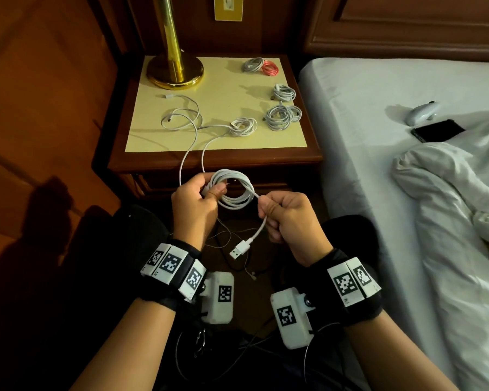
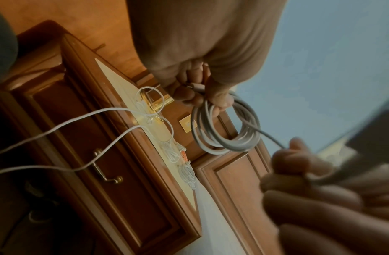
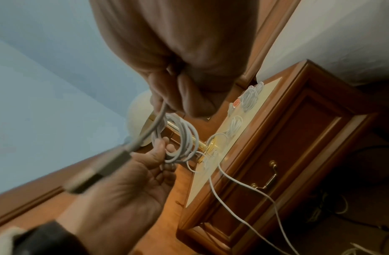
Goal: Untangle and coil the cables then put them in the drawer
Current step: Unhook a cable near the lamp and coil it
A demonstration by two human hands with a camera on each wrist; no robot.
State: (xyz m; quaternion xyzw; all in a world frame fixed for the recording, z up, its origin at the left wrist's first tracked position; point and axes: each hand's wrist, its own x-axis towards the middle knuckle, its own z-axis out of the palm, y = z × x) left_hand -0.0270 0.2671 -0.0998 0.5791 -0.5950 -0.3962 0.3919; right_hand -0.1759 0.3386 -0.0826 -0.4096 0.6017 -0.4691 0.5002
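Two hands [image 1: 198, 201] [image 1: 288, 218] grip white cable coil [image 1: 235, 190].

The nightstand surface [image 1: 218, 142] carries a brass lamp base [image 1: 175, 73], several coiled cables [image 1: 283, 117], and one loose white cable [image 1: 181, 114].

Brass lamp base [image 1: 175, 71] on nightstand's left rear corner. Black phone [image 1: 437, 130] and small white device [image 1: 421, 113] on bed sheet [image 1: 364, 122]. Brass wall plate [image 1: 228, 7] above.
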